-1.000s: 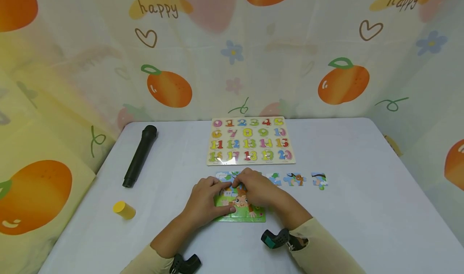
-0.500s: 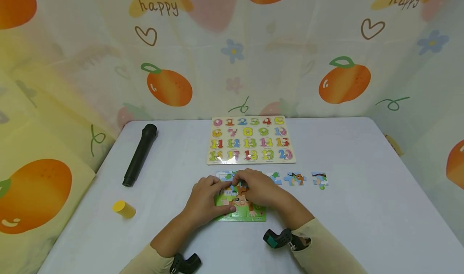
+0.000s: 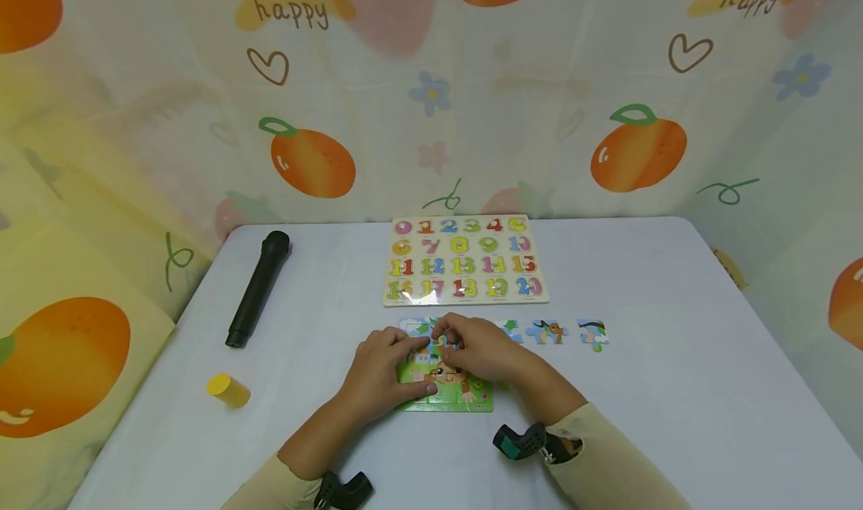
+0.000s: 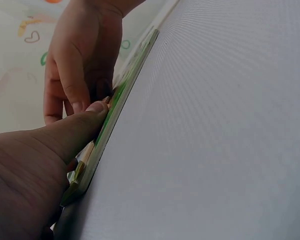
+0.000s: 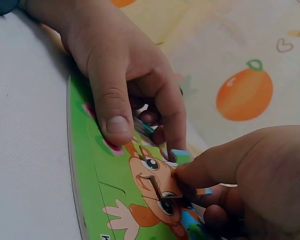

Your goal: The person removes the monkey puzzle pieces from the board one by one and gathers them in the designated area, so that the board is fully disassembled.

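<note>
A jigsaw puzzle board (image 3: 479,401) with a cartoon monkey on green ground lies flat in front of me. My left hand (image 3: 379,371) spans its left side, thumb resting on the lower part and index fingertip near the top. My right hand (image 3: 482,349) reaches over the upper middle. In the right wrist view, its thumb and finger pinch a puzzle piece (image 5: 171,186) showing part of the monkey's face. That piece sits tilted, one edge raised above the neighbouring pieces. The left wrist view shows the left thumb (image 4: 97,107) at the board's edge, close to the right fingertips.
Loose puzzle pieces lie in a row right of the board, including a brown-animal piece (image 3: 547,332) and a branch piece (image 3: 593,333). Behind is a number board (image 3: 465,260). At left are a black microphone-shaped stick (image 3: 258,289) and a yellow cylinder (image 3: 229,390).
The right thumb has shifted down toward the monkey's face, widening the gap to its index finger. The left hand keeps its place on the board.
</note>
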Tool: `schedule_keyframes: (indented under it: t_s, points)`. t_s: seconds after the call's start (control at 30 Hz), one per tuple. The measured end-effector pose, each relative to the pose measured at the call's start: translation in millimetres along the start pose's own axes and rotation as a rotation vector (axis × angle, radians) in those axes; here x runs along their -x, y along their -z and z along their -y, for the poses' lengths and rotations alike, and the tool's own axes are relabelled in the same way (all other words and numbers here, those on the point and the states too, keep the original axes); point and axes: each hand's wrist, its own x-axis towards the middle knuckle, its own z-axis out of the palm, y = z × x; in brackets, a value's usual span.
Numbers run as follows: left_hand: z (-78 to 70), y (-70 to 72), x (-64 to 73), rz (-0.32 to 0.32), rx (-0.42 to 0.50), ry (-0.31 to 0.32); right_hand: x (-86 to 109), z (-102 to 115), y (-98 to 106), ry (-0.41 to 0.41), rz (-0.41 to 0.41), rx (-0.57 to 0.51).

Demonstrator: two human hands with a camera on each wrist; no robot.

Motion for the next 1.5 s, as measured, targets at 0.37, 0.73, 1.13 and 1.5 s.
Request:
schedule_keyframes:
  t_s: [0.37,0.73,1.13,1.5]
  points:
    - [-0.8,0.2,-0.5,-0.001,0.007,-0.005,-0.5,2,9,-0.053,0.022,-0.146]
    - [0.3,-0.9,-1.6,-0.003,-0.004,-0.011,2.7,1,26,-0.016,0.013,-0.225]
    - [-0.1,-0.6,0.3,0.007,0.006,0.016,26.8,-5,51,-0.023,-0.025,-0.273]
    - [1.1,-1.9,0.7,-0.002,-0.010,0.017,58.6,-29,69,-0.122,-0.082,-0.235]
